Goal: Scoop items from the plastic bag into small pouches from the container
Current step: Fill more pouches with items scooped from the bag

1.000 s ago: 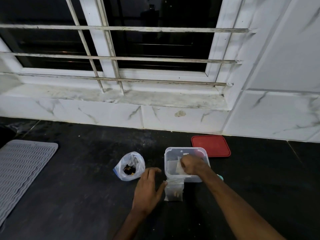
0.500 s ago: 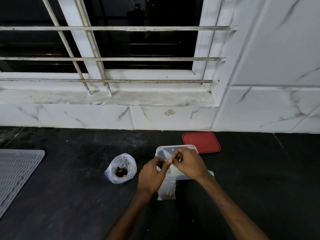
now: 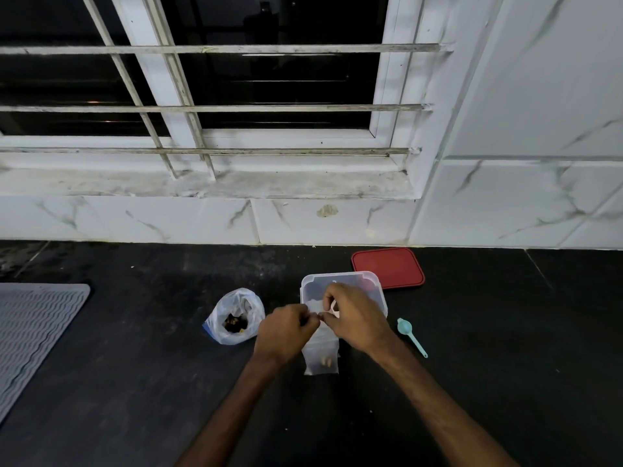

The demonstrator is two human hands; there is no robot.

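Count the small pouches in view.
2. A filled pouch lies on the counter below the hands; the left hand and right hand pinch a second pouch. More may be hidden in the container.

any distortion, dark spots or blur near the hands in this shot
Head view: wide-angle distortion skews the window bars; dim light flattens the counter; left hand and right hand look sharp; what's in the plastic bag is too dark to identify.

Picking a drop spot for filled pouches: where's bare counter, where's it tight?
Free: counter between mat and plastic bag; near edge outside both forearms; right of scoop and red lid. Tight: plastic bag, left hand, right hand, pouch, container and scoop bunch together at centre.
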